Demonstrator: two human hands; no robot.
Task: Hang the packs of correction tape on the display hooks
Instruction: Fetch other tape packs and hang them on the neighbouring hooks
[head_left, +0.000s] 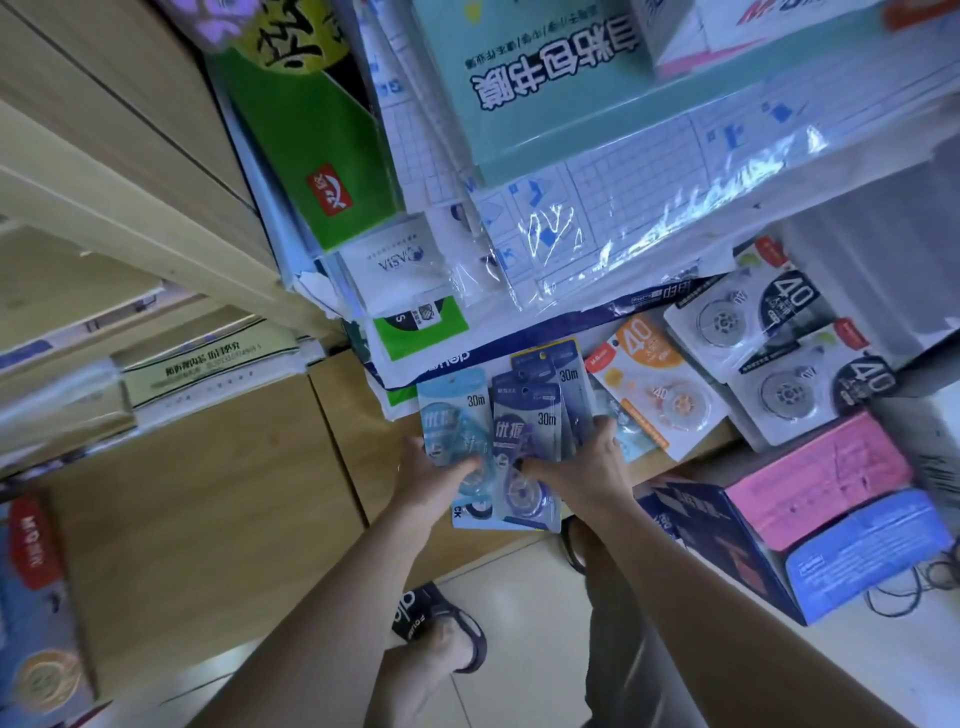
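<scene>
Packs (524, 431) of correction tape sit fanned in both hands above the wooden desk (353, 426), low in front of the shelves. Left hand (434, 475) fingers curl round the light-blue pack; right hand (582, 467) fingers pinch the dark-blue ones from the right side. No hooks in view. Risk: the fan is loose and overlapping, so shifting grip to free one pack could let others slide out and drop. More packs (779, 343) lie beside.

orange pack (657, 395) crowding right; bare wood shelf (208, 493) left
</scene>
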